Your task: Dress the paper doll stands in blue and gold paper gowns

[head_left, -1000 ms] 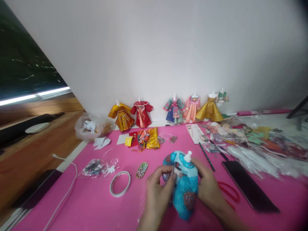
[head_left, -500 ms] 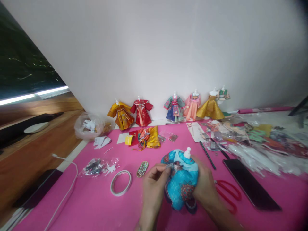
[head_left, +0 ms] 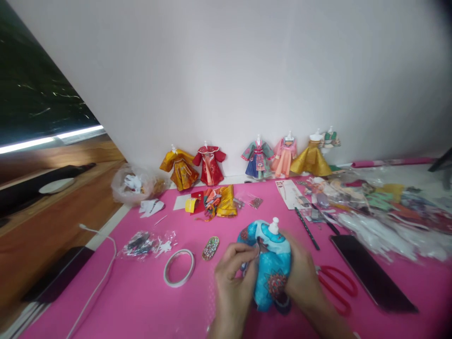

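A small doll body in a blue patterned doll dress [head_left: 270,268] is upright above the pink table, its white neck peg [head_left: 274,226] sticking out on top. My right hand [head_left: 300,266] is wrapped round the dress from the right and behind, with most of its fingers hidden by the cloth. At the front opening, my left hand [head_left: 236,268] pinches a small pale strip [head_left: 257,248] against the fabric; its kind is unclear. One dark shoe [head_left: 282,304] shows below the hem.
Red-handled scissors [head_left: 337,285] and a black phone [head_left: 372,273] lie to the right. On the left are a tape roll [head_left: 167,268], a beaded oval clip [head_left: 211,248] and a white cable [head_left: 106,273]. Dressed doll forms [head_left: 211,165] line the wall; bagged pieces [head_left: 367,235] fill the right.
My left hand has moved slightly right and its fingertips are now further into the dress's front opening. The dress has turned a little, and the whole view has shifted slightly.
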Available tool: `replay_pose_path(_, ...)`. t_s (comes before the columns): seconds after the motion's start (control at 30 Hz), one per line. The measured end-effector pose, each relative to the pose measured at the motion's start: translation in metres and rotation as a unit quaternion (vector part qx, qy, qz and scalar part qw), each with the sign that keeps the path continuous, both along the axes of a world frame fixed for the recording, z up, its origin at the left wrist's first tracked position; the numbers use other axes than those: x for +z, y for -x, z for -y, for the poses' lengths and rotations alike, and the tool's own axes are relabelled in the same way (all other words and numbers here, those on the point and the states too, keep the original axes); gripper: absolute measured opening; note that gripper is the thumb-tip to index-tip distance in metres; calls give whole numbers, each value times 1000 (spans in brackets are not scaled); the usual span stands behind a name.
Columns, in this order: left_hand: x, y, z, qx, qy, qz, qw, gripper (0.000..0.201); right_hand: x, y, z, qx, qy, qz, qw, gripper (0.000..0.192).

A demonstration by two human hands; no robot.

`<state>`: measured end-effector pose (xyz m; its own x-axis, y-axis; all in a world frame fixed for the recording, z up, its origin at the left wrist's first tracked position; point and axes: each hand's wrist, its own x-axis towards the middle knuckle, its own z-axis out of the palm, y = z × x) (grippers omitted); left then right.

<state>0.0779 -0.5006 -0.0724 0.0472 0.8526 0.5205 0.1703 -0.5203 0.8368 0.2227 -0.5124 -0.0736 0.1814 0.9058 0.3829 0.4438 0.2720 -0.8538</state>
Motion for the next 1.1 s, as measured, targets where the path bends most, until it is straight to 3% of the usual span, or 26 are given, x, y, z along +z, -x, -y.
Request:
replay_pose_path(0.27, 7, -2, 0, -4, 26, 12, 1000, 16, 8, -5, -1, 66, 26, -10, 997, 14)
replay_pose_path(0.4, 8, -2, -2, -19, 88, 46, 995, 12, 7, -6, -1, 33, 14, 31, 999, 18)
replay_pose_path(0.57, 6, 0, -3, -40, 136, 85, 986, 12, 12, -5, 1, 18, 23, 2, 1000, 28)
replay_pose_path(0.73, 4, 0, -1, -32, 126, 87, 988, 13, 15, -6, 2, 23, 43, -12, 999, 29)
replay_pose_path(1.1, 3, -1, 3, -18, 97, 78, 992, 15, 6, 0, 1, -57, -13, 43, 997, 28)
